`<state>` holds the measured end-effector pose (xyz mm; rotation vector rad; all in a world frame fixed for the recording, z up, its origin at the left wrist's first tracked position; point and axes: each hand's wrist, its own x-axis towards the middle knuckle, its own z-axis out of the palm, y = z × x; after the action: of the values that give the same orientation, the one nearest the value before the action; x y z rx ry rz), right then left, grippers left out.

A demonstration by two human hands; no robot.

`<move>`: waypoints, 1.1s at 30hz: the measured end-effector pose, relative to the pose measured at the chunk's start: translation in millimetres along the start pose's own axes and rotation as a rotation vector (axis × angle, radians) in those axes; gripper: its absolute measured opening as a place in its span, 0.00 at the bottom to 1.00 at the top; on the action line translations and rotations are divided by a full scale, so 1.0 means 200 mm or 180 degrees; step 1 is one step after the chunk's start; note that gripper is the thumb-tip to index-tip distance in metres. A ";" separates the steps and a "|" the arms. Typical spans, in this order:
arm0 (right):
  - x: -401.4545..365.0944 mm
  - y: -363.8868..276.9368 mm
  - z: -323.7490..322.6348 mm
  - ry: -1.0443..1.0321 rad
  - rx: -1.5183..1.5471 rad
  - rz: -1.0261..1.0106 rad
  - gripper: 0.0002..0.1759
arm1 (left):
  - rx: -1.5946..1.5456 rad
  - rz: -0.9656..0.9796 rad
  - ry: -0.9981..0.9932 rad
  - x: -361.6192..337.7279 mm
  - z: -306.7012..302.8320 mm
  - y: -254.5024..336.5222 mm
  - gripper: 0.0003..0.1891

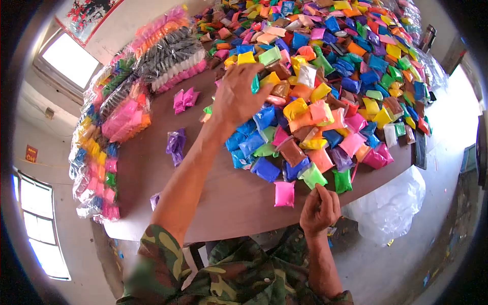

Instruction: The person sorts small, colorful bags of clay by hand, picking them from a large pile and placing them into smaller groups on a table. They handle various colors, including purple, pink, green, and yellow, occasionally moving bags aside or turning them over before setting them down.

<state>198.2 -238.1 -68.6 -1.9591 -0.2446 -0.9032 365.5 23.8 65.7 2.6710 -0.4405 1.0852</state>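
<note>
My left hand (238,94) reaches over the pile of small coloured packets, thumb and fingers apart. A teal-green packet (255,84) shows in the gap between thumb and fingers, and a yellow packet (246,58) lies just beyond the fingertips. Whether the fingers touch either one is hard to see. At the pile's near edge, my right hand (320,209) pinches the lower edge of a light green packet (312,176). Beside it are a bright pink packet (284,194) on the left and a dark green packet (342,181) on the right.
Bundled packets in clear plastic (94,173) line the table's left side. Purple packets (176,146) and pink packets (185,100) lie on the brown tabletop (145,168). A clear plastic bag (391,203) hangs by the right edge. A dark flat object (420,149) sits at that edge.
</note>
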 end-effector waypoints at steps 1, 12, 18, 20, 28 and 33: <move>0.00 0.00 0.01 0.0030 0.0028 -0.0016 0.07 | -0.0172 -0.0150 -0.0162 -0.03 -0.04 0.10 0.21; 0.00 0.02 0.00 0.0027 -0.0007 -0.0018 0.07 | 0.0025 0.1092 -0.1639 -0.37 0.05 0.54 0.17; -0.02 0.03 -0.01 -0.0018 0.0010 0.0061 0.08 | 0.0501 0.0916 -0.1086 -0.19 0.15 0.30 0.16; -0.02 0.03 -0.02 -0.0079 0.0009 0.0082 0.09 | 0.0574 0.0794 -0.1006 -0.13 0.14 0.27 0.17; -0.02 0.02 -0.02 -0.0023 0.0045 0.0064 0.09 | 0.0468 0.0380 -0.0440 -0.03 0.20 0.10 0.12; -0.02 0.02 -0.01 0.0003 0.0066 0.0049 0.08 | 0.0579 0.0285 -0.0401 -0.04 0.17 0.02 0.11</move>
<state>197.0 -241.9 -73.8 -1.9389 -0.2371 -0.8882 379.9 10.5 35.7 2.9169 -0.5116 1.0302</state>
